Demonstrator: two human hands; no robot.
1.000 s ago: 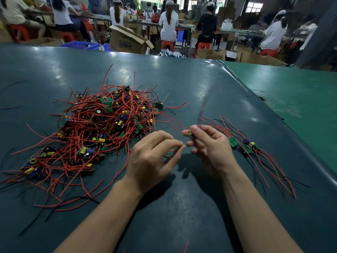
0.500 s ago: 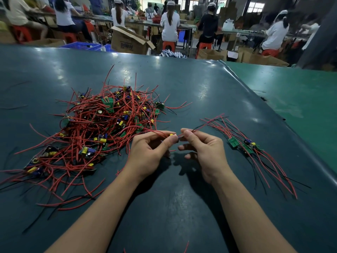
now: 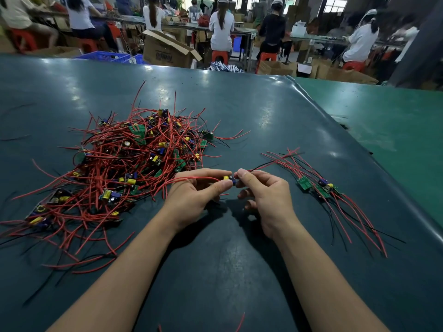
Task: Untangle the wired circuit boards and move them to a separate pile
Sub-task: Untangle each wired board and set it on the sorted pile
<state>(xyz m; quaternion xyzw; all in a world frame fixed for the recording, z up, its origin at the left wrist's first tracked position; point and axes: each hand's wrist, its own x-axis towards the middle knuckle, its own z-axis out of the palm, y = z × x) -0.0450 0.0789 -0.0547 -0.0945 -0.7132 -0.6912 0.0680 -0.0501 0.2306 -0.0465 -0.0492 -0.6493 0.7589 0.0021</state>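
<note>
Fingers of the left hand and right hand both pinch one small circuit board between them above the table.

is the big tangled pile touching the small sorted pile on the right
Apart. The head view shows bare dark green table between the big red-wired tangle and the small sorted pile.

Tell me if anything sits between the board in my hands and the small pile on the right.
Nothing visible does. The circuit board is pinched between the left hand and right hand, and only bare table lies between it and the small pile. Its red wires trail back toward the tangled heap.
</note>
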